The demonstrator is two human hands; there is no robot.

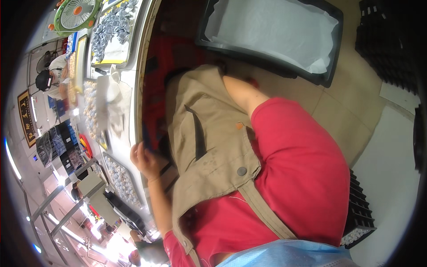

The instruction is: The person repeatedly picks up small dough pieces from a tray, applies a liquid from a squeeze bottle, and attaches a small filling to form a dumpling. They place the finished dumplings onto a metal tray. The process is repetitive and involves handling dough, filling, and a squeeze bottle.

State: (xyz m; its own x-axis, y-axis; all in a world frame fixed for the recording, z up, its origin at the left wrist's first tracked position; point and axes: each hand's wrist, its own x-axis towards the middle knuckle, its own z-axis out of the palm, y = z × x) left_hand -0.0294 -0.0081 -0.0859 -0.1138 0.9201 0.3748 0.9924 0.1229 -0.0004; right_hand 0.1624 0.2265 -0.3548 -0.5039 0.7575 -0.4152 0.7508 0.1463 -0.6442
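My left hand [145, 162] rests at the edge of the white worktable [138, 111], its fingers loosely bent and a little apart, with nothing seen in them. My right arm [242, 93] reaches down past the khaki apron [213, 133], and its hand is hidden behind the apron. Beyond that arm, a black crate [262, 62] lined with a white sheet [271, 31] stands low by the floor. On the worktable near my left hand lies a crumpled pale cloth or glove [116, 102].
Trays of small grey-blue pieces [113, 31] and pale pieces [119, 175] line the worktable. A green fan [75, 13] stands at its far end. Stacked black crates [384, 49] are at right, another black crate [359, 209] behind me. A person [55, 78] sits across the table.
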